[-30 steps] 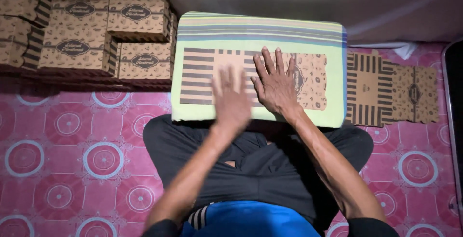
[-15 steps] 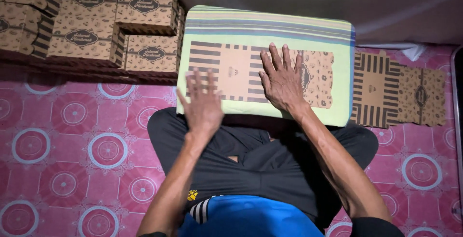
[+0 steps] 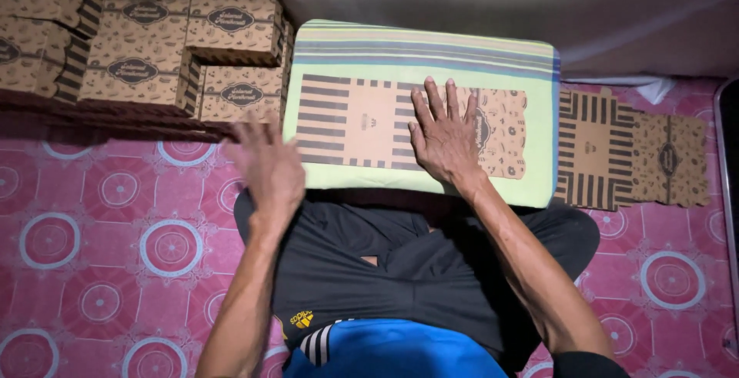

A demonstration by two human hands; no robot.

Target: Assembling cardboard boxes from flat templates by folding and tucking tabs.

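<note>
Now one flat box blank on cushion, right hand fingers spread — left hand blurred, fingers unclear.

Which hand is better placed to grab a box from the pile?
Probably the left. The left hand is off the cushion, close beside the pile. The right hand lies flat on the sheet, farther away.

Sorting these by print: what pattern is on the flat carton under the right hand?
Brown stripes and small doodle prints on the flat carton, seen in the head view.

Flat brown printed box blank (striped, apparently unfolded) on green cushion
</note>
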